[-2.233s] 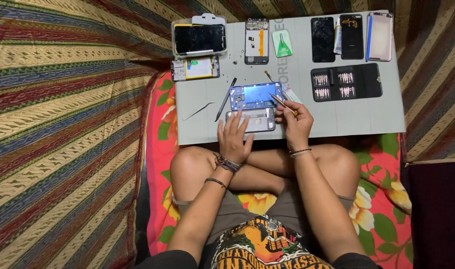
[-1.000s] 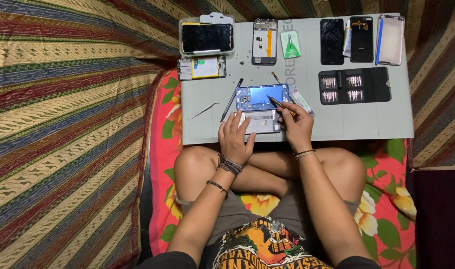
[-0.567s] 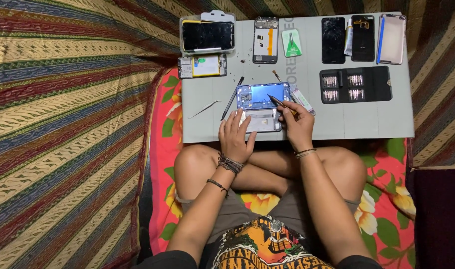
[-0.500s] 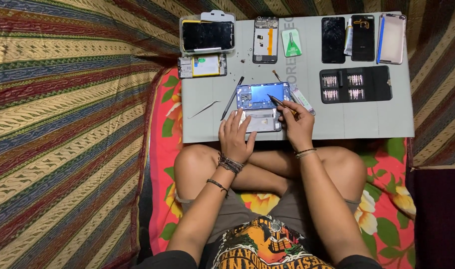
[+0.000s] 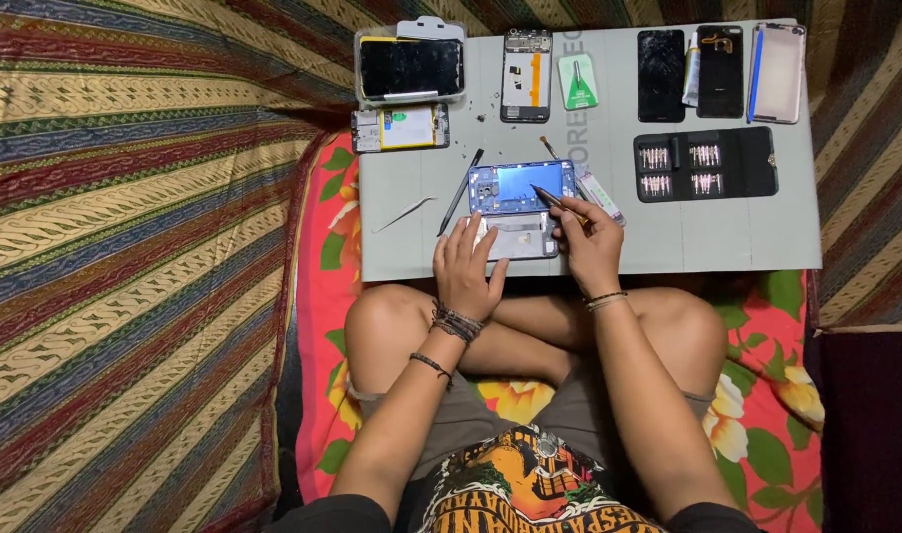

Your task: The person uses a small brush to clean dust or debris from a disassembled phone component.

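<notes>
Blue inside, the opened phone (image 5: 521,188) lies on the grey tabletop (image 5: 727,237). Left hand (image 5: 468,268) rests flat on its lower end, holding nothing. Right hand (image 5: 589,242) pinches a thin tool (image 5: 548,197) touching it. A black case (image 5: 705,164) nearby holds rows of small bits.

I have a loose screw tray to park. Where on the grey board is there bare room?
Bare board below the bit case, right of the right hand; a smaller patch around the tweezers. Crowded along the top row and around the opened phone.
</notes>
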